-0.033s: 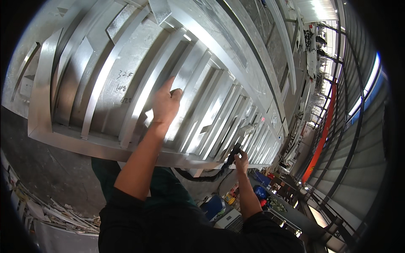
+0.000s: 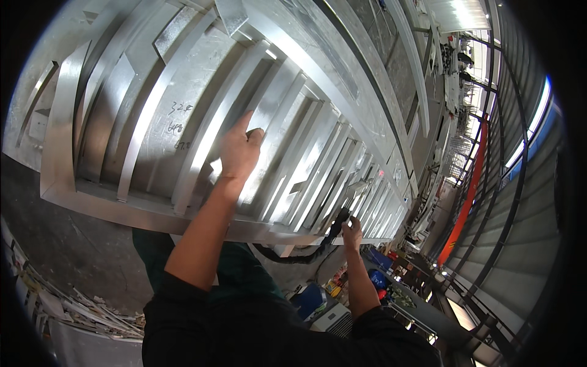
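Note:
A long frame of bare aluminium bars (image 2: 116, 207) lies before me, its many parallel slats running crosswise. My left hand (image 2: 240, 153) is over one of the metal slats (image 2: 272, 98). Its index finger stretches forward along the slat, the thumb is bent at the right side, and the other fingers are mostly hidden. At the frame's near edge, farther right, my right hand (image 2: 351, 234) is closed on a black handle (image 2: 338, 222) like a welding torch's. From it a thick black cable (image 2: 293, 259) droops below the frame's edge. The handle's tip cannot be made out among the slats.
Loose bent metal pieces (image 2: 231, 15) lie at the far left of the frame. Scrap strips (image 2: 92, 315) are heaped at lower left. A blue box (image 2: 309, 301) and a white slotted unit (image 2: 333, 321) stand below my right arm. Longer metal profiles (image 2: 409, 55) extend beyond the frame.

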The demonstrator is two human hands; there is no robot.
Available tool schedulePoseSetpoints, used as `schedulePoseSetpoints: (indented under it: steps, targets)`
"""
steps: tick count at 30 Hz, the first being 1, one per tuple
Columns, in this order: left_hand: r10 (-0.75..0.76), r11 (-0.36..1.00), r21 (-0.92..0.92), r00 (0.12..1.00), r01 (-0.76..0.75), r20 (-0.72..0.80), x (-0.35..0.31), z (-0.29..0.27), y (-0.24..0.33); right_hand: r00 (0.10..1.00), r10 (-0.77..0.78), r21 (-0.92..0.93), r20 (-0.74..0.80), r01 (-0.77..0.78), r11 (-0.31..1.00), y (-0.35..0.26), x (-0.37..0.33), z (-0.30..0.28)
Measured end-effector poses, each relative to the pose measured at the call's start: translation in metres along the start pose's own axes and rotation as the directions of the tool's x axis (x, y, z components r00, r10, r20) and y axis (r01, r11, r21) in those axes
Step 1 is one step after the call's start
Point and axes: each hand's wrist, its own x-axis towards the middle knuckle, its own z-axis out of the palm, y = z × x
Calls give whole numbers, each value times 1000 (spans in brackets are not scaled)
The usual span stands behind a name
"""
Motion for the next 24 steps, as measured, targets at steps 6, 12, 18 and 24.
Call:
schedulePoseSetpoints:
  steps: [6, 12, 18, 24]
  targets:
    - [120, 992, 38, 990, -117, -68, 0, 3, -5, 982, -189, 244, -22, 189, 951, -7, 44, 12]
    - [153, 986, 89, 983, -143, -107, 1, 7, -7, 997, 7, 33, -77, -4, 999, -10, 66, 29]
    - [217, 976, 35, 969, -214, -119, -2, 7, -10, 976, -144, 221, -164, 179, 959, 8, 77, 40]
    - [266, 962, -21, 955, -271, -132, 5, 13, -18, 972, -7, 735, 233, -172, 656, -38, 30, -52]
